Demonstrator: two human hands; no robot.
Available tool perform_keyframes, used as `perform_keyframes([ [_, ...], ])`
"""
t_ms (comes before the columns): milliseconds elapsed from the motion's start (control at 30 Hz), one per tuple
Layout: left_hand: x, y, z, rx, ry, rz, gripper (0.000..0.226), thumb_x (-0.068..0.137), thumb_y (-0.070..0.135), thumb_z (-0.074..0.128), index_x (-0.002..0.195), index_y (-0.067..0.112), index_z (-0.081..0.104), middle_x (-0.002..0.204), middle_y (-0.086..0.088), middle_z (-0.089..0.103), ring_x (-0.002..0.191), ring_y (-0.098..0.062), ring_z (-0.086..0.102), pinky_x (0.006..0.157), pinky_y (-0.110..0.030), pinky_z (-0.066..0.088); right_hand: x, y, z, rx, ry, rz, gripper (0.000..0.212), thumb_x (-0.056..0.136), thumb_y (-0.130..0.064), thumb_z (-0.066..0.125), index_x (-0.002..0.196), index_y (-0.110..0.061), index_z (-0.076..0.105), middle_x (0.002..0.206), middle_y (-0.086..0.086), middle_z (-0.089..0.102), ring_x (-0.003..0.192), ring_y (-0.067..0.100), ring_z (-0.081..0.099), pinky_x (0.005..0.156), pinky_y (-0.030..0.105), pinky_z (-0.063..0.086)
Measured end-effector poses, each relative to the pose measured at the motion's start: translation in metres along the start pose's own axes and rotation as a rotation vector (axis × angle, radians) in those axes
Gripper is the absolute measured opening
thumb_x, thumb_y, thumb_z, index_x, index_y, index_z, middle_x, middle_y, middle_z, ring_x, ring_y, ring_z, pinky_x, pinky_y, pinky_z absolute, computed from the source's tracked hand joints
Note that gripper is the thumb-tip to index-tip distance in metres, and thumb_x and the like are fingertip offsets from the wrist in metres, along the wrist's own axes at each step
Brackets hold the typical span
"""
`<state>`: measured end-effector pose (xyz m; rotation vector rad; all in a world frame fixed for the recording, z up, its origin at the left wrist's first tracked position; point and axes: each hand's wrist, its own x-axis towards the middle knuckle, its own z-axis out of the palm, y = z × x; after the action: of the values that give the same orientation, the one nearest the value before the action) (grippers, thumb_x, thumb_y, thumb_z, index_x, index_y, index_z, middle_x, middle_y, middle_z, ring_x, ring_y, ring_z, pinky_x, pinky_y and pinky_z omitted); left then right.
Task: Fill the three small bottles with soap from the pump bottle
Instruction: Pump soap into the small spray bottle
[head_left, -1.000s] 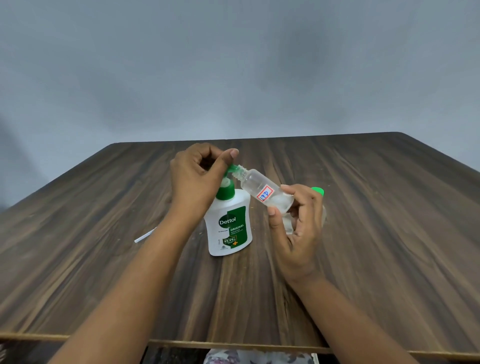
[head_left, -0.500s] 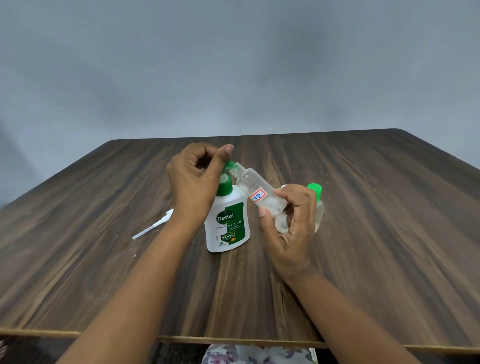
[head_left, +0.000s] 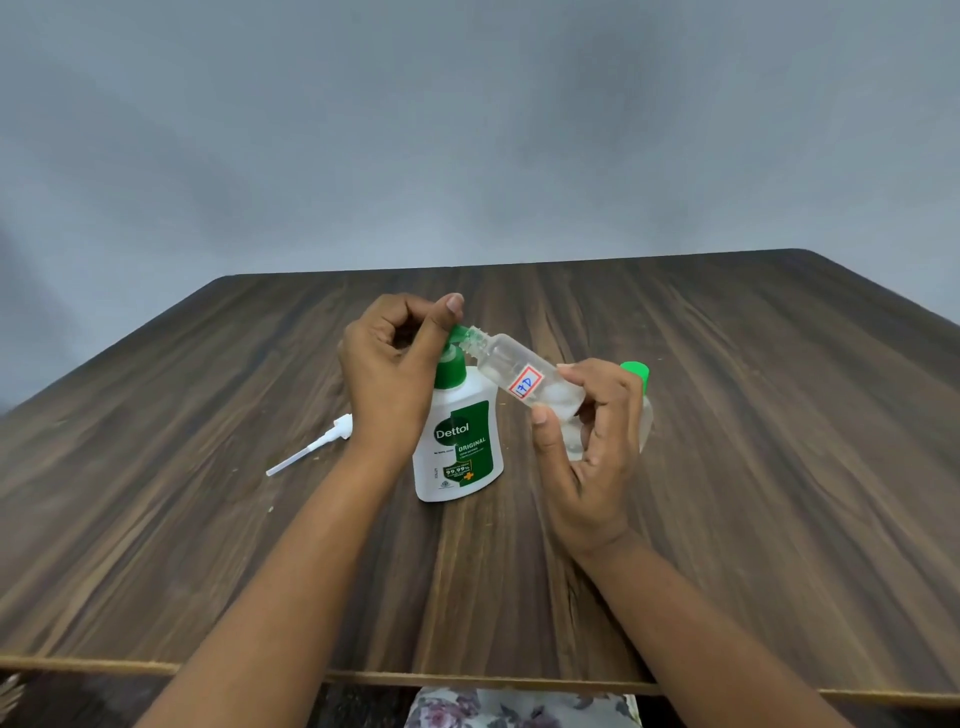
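Head view: everything sits centre frame.
Left hand (head_left: 395, 374): fingers curled over pump bottle (head_left: 460, 447) head.
Right hand (head_left: 587, 441): pinching small bottle (head_left: 519, 376) near its base, tilted, mouth at nozzle.
Handling: light, thin plastic, likely slippery when soapy; I'd grip below the label.

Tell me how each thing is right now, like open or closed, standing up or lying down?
Pump bottle: standing upright, left hand curled round its green pump head.
Labelled small bottle: uncapped, tilted, mouth at the pump spout, held by right hand.
Green-capped small bottle: capped, standing behind the right hand.
White tube piece: lying flat on the table, apart from the bottles.
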<state>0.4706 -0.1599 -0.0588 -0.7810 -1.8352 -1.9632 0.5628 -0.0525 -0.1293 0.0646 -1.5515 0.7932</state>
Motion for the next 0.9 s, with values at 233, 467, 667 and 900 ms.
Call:
perform_keyframes([
  [233, 0.006, 0.011, 0.004, -0.067, -0.011, -0.037, 0.027, 0.082, 0.024, 0.071, 0.073, 0.000, 0.067, 0.071, -0.016, 0.067, 0.061, -0.014, 0.057, 0.060, -0.026, 0.046, -0.001, 0.003, 0.002, 0.038, -0.010, -0.014, 0.023, 0.087, -0.013, 0.056, 0.108, -0.008, 0.050, 0.101, 0.011, 0.049, 0.102, -0.002, 0.044, 0.087, 0.014, 0.037],
  [467, 0.002, 0.000, 0.002, -0.022, 0.008, -0.007, 0.031, 0.079, 0.034, 0.070, 0.069, 0.005, 0.066, 0.076, -0.021, 0.065, 0.065, -0.020, 0.057, 0.063, -0.038, 0.046, 0.000, 0.001, 0.000, 0.001, 0.004, -0.008, 0.022, 0.087, -0.012, 0.054, 0.107, -0.006, 0.050, 0.099, 0.017, 0.052, 0.104, -0.005, 0.043, 0.092, 0.010, 0.032],
  [667, 0.008, 0.009, -0.002, 0.058, -0.017, 0.037, 0.024, 0.079, 0.030, 0.073, 0.068, 0.008, 0.068, 0.071, -0.012, 0.069, 0.066, -0.028, 0.064, 0.065, -0.040, 0.052, -0.002, 0.002, 0.002, 0.039, 0.004, -0.002, 0.023, 0.088, -0.014, 0.055, 0.109, -0.008, 0.050, 0.105, 0.006, 0.049, 0.104, -0.002, 0.044, 0.088, 0.012, 0.037],
  [900, 0.007, 0.005, -0.001, 0.090, 0.021, 0.113, 0.028, 0.079, 0.034, 0.071, 0.066, 0.011, 0.066, 0.068, -0.010, 0.066, 0.066, -0.027, 0.062, 0.065, -0.044, 0.051, -0.001, 0.001, 0.003, 0.034, -0.004, 0.001, 0.022, 0.088, -0.014, 0.056, 0.109, -0.006, 0.050, 0.104, 0.011, 0.049, 0.105, -0.004, 0.044, 0.088, 0.010, 0.037],
])
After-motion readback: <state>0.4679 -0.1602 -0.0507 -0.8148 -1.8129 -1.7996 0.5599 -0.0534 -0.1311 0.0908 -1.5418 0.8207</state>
